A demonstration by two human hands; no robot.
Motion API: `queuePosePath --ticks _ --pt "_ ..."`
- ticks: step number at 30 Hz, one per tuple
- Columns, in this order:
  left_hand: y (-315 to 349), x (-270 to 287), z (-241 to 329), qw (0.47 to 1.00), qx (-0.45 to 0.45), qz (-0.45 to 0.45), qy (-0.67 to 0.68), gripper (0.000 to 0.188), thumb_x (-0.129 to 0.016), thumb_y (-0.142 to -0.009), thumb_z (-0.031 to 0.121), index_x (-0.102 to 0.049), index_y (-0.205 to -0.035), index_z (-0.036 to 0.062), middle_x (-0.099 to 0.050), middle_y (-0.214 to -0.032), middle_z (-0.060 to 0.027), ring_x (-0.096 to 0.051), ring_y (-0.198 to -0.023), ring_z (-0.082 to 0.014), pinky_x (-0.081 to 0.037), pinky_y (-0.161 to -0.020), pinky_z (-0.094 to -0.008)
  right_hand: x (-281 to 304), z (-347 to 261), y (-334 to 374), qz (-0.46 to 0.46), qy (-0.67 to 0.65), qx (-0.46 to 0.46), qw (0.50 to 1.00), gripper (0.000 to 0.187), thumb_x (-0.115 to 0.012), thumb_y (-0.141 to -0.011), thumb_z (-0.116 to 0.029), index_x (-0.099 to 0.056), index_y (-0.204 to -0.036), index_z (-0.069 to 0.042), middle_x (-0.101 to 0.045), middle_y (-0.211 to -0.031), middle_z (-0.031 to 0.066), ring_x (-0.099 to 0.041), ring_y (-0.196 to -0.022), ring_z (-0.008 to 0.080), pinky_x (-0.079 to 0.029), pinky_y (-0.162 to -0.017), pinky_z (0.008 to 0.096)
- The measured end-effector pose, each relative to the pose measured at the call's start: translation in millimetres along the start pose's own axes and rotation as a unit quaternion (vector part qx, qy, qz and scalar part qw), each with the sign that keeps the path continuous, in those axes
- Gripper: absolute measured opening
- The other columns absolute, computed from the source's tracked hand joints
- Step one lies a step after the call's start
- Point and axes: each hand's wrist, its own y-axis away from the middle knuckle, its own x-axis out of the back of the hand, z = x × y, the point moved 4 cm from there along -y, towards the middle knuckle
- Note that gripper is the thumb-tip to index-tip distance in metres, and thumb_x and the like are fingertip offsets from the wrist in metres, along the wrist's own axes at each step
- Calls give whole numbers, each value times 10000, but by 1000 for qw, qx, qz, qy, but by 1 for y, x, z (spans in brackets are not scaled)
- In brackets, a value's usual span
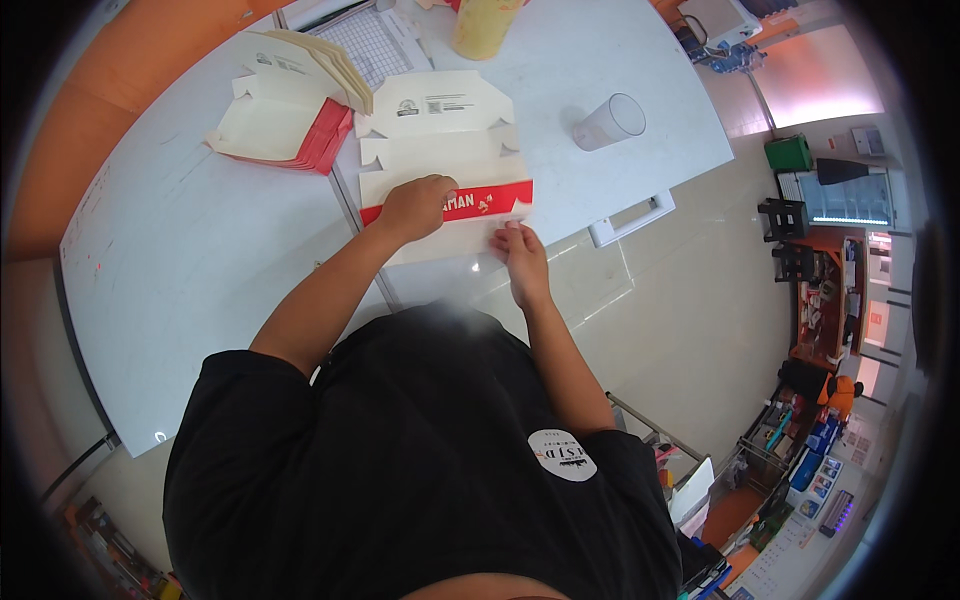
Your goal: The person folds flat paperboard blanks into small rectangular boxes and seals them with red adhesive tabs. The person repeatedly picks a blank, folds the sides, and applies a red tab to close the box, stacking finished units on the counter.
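Observation:
An unfolded cardboard food box (440, 150), white inside, lies flat on the table in front of me. Its near panel is folded up and over, showing a red printed strip. Curled over the left part of that strip, my left hand (412, 212) grips the folded panel, its fingertips bent down against the card. At the panel's right corner my right hand (522, 262) pinches a small tab between thumb and fingers. The undersides of both hands are hidden.
Left of the box sits a stack of red-and-white box blanks (290, 125). Behind them is a gridded sheet (372, 45). A yellow container (485, 28) stands at the back, and a clear cup (610, 122) at the right. The white table (180, 270) has a seam.

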Motion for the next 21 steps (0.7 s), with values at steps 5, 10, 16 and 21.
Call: queuePosePath --ticks 5,10,16,21 --pt "44 6 18 991 -103 58 62 102 -585 -956 110 -666 -986 56 -685 -991 -112 -656 -951 -323 -527 -814 -418 -22 -31 27 -27 -70 84 994 620 -624 -1031 -391 -397 -1465 -11 -560 -1315 130 -587 -1222 255 -520 -996 392" --pt "63 7 30 970 -202 31 135 201 -596 -990 194 -684 -1009 13 -664 -1066 -144 -637 -1000 -330 -515 -900 -402 -31 -51 30 -28 32 218 975 594 -642 -942 -80 -395 -1472 26 -481 -1440 183 -550 -1277 324 -498 -1040 405" --pt "29 -24 19 855 210 -41 473 374 -695 -972 336 -668 -1110 -11 -666 -1213 -135 -637 -1090 -193 -514 -962 -366 -46 -44 32 -102 404 345 841 651 -512 -768 135 -525 -1405 5 -455 -1457 281 -506 -1293 439 -444 -1096 447" --pt "-9 -66 -19 859 258 18 442 381 -779 -854 340 -711 -1005 -3 -725 -940 -99 -690 -839 -190 -554 -757 -355 -50 -21 37 -113 478 413 767 726 -572 -804 95 -400 -1502 -5 -481 -1439 251 -564 -1243 380 -539 -959 419"
